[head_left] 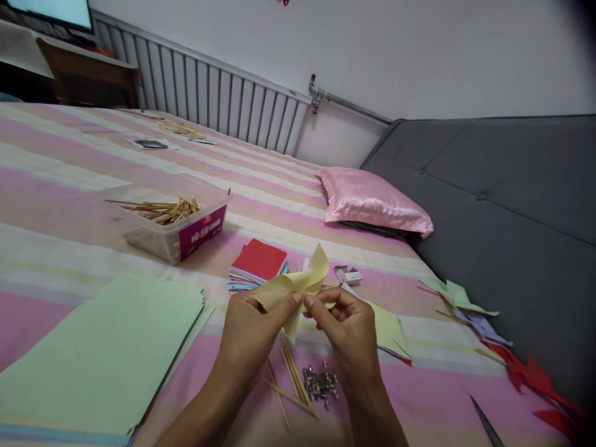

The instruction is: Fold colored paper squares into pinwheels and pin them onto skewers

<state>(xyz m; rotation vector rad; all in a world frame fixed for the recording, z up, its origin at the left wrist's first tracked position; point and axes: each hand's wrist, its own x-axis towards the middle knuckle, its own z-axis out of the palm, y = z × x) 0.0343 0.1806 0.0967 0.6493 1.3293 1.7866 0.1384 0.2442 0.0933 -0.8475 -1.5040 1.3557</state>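
Note:
A pale yellow paper pinwheel (319,268) with curled blades is held up between both my hands. My left hand (246,338) pinches it near the centre, thumb on the near side. From the other side my right hand (354,329) has thumb and fingertips pressed together at the centre; whether a small part sits between them is hidden. Below lie several thin wooden sticks (293,372) and a heap of small shiny metal pieces (320,383). Just behind the pinwheel sit a stack of square paper with a red sheet on top (261,257) and a small open box (349,275).
Large light green sheets (107,354) lie at left. Behind them stands a clear plastic box (202,234) of sticks. Yellow square paper (387,326) is at right. Green (459,295), purple (487,326) and red (535,374) paper pinwheels line the grey headboard (503,180), near a dark pointed blade (485,421).

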